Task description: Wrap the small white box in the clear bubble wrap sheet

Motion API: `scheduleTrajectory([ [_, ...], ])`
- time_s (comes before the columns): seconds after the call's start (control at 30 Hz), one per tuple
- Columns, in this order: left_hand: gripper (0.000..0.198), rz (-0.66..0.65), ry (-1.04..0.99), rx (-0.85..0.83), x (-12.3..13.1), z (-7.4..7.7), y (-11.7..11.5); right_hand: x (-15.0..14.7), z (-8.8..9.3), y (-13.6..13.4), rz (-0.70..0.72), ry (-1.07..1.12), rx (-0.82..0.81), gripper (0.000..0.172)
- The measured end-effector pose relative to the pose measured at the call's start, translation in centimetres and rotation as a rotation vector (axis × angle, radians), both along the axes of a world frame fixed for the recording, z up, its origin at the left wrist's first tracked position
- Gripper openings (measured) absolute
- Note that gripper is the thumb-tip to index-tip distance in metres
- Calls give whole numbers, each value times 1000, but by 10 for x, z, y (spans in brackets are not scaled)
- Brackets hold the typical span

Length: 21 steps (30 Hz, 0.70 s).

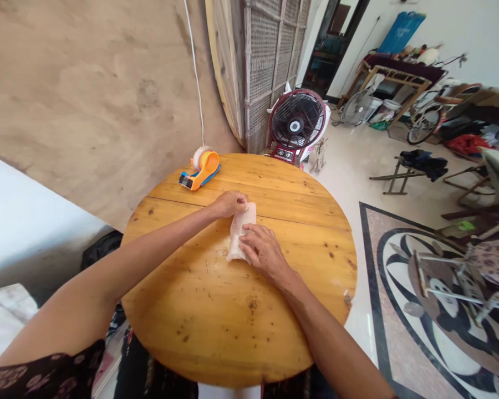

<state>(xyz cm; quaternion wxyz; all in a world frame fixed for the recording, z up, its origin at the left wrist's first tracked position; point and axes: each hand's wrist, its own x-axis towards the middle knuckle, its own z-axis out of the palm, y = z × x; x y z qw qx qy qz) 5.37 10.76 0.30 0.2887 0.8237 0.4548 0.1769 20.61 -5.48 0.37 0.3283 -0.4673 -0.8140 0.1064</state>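
Observation:
A pale, crinkled bubble-wrap packet [242,230] lies lengthwise near the middle of the round wooden table [216,327]. At its far end, my left hand [232,204] is closed, with thumb and fingers pinching the upper left edge. My right hand [265,248] rests over the packet's near right side, fingers apart and touching its surface. Whatever is inside the wrap cannot be made out. Toward the table's far left edge stands an orange and blue tape dispenser [205,169] with a roll of tape in it.
A plastered wall [108,100] borders the table's left side. Beyond the far edge is a dark red fan [295,126]. To the right are a folding stool [416,166], a metal-framed chair [461,288] and a bicycle [426,122]. A white cord [195,66] hangs behind the dispenser.

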Motion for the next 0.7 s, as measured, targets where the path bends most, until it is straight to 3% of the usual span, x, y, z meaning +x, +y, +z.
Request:
scheduleTrajectory([
  [0.13, 19, -45, 43, 6, 1, 3, 4, 0, -1, 0, 3, 6, 12, 15],
  [0.33, 15, -12, 151, 106, 3, 7, -2, 0, 1, -1, 4, 1, -6, 16],
  [0.5, 18, 58, 213, 152, 2, 7, -12, 0, 0, 0, -2, 1, 3, 16],
  [0.63, 38, 182, 293, 175, 0, 8, -16, 1, 0, 0, 0, -3, 2, 18],
  [0.7, 39, 220, 324, 157, 0, 9, -16, 1, 0, 0, -1, -8, 0, 17],
])
